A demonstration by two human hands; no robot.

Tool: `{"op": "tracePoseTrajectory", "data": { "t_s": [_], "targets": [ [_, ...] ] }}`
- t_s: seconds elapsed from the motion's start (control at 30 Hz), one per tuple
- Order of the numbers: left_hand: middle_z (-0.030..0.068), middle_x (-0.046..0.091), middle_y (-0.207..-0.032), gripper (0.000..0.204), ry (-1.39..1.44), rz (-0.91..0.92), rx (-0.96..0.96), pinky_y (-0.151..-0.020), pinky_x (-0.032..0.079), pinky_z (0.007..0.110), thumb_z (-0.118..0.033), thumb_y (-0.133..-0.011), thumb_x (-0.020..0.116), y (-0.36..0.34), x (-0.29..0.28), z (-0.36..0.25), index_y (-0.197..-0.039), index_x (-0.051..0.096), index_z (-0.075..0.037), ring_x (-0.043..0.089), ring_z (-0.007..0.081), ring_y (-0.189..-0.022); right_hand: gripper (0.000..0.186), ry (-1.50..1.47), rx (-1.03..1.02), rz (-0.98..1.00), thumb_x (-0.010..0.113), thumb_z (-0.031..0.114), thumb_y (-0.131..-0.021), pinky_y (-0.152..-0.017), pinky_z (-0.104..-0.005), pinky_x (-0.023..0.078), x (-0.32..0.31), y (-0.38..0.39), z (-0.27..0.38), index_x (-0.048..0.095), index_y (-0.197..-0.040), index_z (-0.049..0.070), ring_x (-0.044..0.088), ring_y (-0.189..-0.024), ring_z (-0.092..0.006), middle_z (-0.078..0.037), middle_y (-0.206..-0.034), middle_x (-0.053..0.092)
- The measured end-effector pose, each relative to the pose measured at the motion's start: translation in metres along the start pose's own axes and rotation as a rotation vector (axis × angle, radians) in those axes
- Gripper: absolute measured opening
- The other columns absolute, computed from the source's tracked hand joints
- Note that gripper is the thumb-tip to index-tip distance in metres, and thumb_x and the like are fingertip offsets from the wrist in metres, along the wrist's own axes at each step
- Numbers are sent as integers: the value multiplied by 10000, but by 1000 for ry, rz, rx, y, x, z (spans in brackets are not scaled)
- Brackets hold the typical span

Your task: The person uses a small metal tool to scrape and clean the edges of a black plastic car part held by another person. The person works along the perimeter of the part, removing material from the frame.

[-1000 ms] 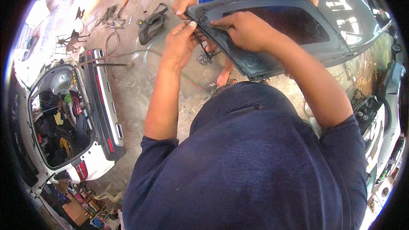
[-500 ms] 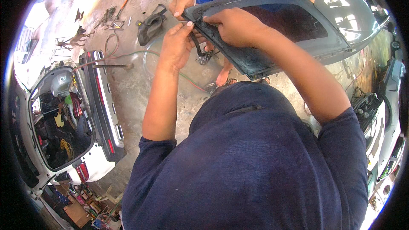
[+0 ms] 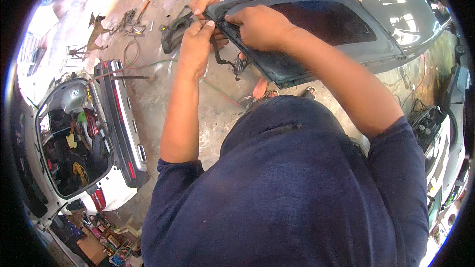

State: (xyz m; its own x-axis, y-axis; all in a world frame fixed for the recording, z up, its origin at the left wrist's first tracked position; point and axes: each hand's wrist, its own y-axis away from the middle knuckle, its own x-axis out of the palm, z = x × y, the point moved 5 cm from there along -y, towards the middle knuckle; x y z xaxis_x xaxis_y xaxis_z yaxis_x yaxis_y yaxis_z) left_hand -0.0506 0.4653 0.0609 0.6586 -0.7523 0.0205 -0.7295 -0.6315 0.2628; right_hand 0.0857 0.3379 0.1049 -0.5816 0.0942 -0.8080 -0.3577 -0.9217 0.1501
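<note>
A dark grey vehicle panel with a tinted window lies tilted in front of me, and a co-worker in blue props it from the far side. At its left corner my left hand is closed, thumb and fingers pinching a thin black strip. The strip's loose end dangles below the panel's edge. My right hand rests over the panel's left edge, its index finger reaching to the corner and its other fingers curled. Whatever lies under those fingers is hidden. Right by my left hand, the co-worker's hand grips the same corner.
On the left stands a white car with an opened rear, a detached bumper beside it. A black bag, a hose and tools lie on the concrete floor. A dog stands farther off; a grey car is far right.
Both hands and the panel's corner appear slightly farther left and higher. More of the black strip's dangling end shows below my left hand. The dog has raised its head and turned.
</note>
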Motion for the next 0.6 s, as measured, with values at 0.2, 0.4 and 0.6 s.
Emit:
{"op": "tracePoseTrajectory", "data": {
  "t_s": [0.2, 0.4, 0.6],
  "targets": [
    [149, 780, -1075, 286, -321, -84, 58, -852, 616, 384, -226, -1141, 626, 1, -2, -19, -1230, 691, 38, 787, 250, -978, 523, -83, -68, -146, 613, 176, -940, -1095, -516, 585, -4, 11, -17, 792, -1430, 216, 762, -1202, -433, -237, -1285, 792],
    [215, 817, -1023, 286, -846, -128, 443, -861, 615, 477, -260, -1057, 731, -12, -6, -40, -1222, 749, -27, 815, 361, -934, 491, -77, 36, -165, 639, 212, -937, -1069, -530, 597, -3, -1, -16, 801, -1400, 195, 760, -1200, -441, -250, -1268, 791],
    [203, 822, -1025, 252, -1017, -110, 491, -901, 608, 477, -262, -1032, 774, -24, -4, -42, -1165, 800, -51, 812, 375, -1000, 477, -1, 91, -75, 697, 269, -936, -1050, -520, 615, 5, -6, 9, 797, -1399, 209, 770, -1208, -414, -214, -1302, 797]
  ]
}}
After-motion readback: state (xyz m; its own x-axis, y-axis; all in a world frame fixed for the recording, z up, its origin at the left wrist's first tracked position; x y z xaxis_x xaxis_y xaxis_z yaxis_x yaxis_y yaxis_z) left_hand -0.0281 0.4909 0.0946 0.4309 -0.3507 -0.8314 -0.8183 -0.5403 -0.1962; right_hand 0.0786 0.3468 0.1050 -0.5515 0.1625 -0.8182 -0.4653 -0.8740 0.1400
